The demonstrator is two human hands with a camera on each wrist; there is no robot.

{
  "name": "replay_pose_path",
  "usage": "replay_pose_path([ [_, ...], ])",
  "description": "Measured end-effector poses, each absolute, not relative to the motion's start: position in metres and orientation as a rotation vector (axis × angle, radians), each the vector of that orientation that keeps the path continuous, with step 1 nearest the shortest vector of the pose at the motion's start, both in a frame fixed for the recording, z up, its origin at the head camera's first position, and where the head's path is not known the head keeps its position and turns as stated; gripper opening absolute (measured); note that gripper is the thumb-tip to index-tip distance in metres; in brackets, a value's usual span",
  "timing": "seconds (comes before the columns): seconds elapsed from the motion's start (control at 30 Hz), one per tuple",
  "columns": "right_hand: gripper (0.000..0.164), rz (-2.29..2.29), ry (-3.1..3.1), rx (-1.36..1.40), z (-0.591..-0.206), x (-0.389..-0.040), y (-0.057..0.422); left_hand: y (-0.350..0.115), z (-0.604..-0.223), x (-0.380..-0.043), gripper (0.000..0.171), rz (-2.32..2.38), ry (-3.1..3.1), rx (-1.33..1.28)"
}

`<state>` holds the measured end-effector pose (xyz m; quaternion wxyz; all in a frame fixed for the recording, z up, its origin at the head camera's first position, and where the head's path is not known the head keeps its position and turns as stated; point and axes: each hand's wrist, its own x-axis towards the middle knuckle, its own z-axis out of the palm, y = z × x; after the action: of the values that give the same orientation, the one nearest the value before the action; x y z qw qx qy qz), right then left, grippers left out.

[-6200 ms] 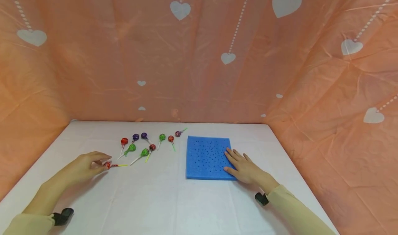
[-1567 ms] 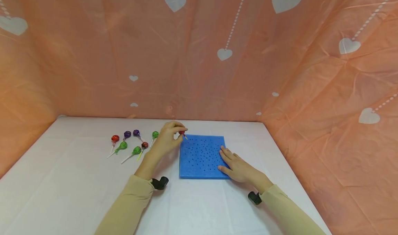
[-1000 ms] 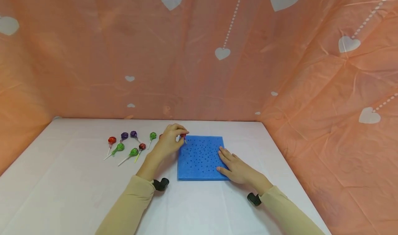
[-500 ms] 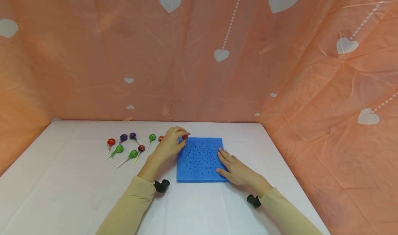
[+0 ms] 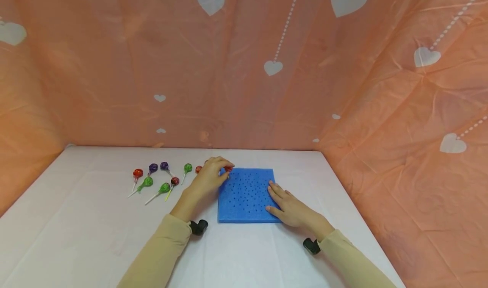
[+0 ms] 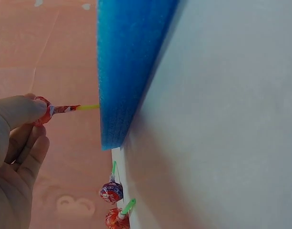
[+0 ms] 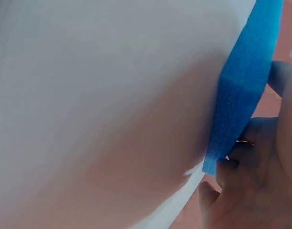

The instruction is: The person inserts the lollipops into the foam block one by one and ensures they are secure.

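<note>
My left hand (image 5: 209, 176) pinches a red-wrapped lollipop (image 5: 228, 168) by its candy end above the far left corner of a blue foam block (image 5: 244, 195) dotted with small holes. In the left wrist view the lollipop (image 6: 42, 110) points its yellow stick at the block's top face, and the stick's tip meets the foam (image 6: 131, 57) there; how deep it sits cannot be seen. With fingers spread, my right hand (image 5: 291, 205) rests on the block's right edge. In the right wrist view that hand (image 7: 253, 176) lies along the foam's side (image 7: 238, 100).
Several wrapped lollipops lie left of the block, among them a red one (image 5: 138, 173), a purple one (image 5: 164, 166) and a green one (image 5: 164, 188). Two more, a purple-red one (image 6: 111, 192) and an orange-red one (image 6: 116, 219), lie just beyond my left hand. A white cloth covers the table (image 5: 95, 237).
My left hand has picked the red lollipop off the table at the left and brought it right to the block's far left corner. Lately it has barely shifted. The right hand stays on the block.
</note>
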<state>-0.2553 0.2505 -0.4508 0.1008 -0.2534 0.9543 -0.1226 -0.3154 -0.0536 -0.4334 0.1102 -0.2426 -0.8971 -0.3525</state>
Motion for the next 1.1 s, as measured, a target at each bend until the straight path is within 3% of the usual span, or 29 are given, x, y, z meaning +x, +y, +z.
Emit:
replay_pose_path([
  [1.1,0.073,-0.401,2.817,-0.754,-0.451,-0.254,0.25,-0.074,-0.43,-0.305,0.037,-1.011,-2.597,-0.64],
])
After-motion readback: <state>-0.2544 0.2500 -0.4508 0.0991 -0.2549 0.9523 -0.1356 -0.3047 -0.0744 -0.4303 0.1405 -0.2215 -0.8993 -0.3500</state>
